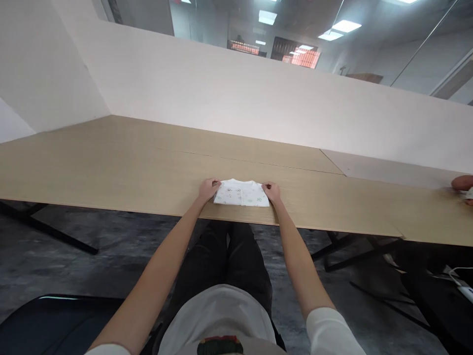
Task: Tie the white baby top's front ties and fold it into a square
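Observation:
A small white garment (241, 193) with a faint printed pattern lies folded on the wooden table, close to its front edge. At its upper left corner, my left hand (209, 189) is closed with thumb and fingers pinching the fabric. On the opposite side my right hand (272, 191) pinches the upper right corner in the same way. The cloth lies flat between both hands, with its top edge slightly curved at the middle.
The long wooden table (121, 162) runs along a white wall (207, 98) with glass above it. Another person's hand (462, 183) shows at the far right edge. A black chair (55, 325) stands at the lower left, and dark table legs (55, 231) reach the floor.

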The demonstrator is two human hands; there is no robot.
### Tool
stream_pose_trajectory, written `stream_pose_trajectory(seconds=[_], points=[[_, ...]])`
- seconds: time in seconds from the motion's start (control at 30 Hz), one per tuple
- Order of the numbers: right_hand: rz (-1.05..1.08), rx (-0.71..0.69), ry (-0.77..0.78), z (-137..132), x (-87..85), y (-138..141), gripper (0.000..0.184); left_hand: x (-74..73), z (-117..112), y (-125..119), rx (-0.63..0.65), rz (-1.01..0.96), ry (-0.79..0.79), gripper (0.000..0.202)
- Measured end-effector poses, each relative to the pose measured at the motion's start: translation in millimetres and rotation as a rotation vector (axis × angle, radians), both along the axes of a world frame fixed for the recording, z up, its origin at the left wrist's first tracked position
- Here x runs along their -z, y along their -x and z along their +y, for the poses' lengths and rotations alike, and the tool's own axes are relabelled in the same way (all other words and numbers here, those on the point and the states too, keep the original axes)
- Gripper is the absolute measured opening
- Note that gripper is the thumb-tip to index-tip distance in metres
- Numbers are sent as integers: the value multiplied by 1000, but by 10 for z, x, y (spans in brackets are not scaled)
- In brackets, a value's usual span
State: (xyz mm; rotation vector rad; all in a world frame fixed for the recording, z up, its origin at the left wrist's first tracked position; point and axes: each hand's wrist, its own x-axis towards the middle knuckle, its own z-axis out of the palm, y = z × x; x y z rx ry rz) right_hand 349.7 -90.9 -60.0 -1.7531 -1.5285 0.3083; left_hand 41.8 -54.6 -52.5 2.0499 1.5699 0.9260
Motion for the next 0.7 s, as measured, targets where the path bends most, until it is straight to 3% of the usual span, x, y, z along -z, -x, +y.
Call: stream_pose_trajectory(seconds=[0.27,0.53,0.7], points=[[45,-12,-71,-11,13,-15,24,16,0,-12,-38,-111,-24,28],[20,38,0,6,-11,9,19,-12,11,-24,-7,53,-27,26],[82,36,2,-5,-6,-12,20,-6,2,-9,13,9,-29,26]])
